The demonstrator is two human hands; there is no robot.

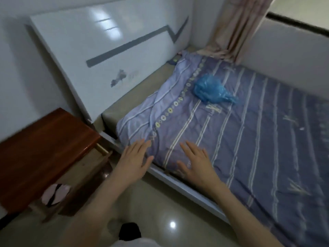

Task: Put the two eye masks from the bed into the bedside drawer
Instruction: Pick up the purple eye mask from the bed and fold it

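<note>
Both hands, the left hand [133, 157] and right hand [195, 162], reach flat over the bed [267, 139], each grip released and empty. The drawer [85, 168] sits pulled out, ready.

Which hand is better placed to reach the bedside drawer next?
Probably left: the left hand is open beside the drawer, while the right hand lies farther away, over the striped bedding.

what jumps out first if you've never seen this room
Two open hands, left and right, are spread over the near edge of a purple striped blanket. A crumpled blue bag lies further up the bed. A reddish wooden bedside table stands at the left, its drawer pulled open.
</note>
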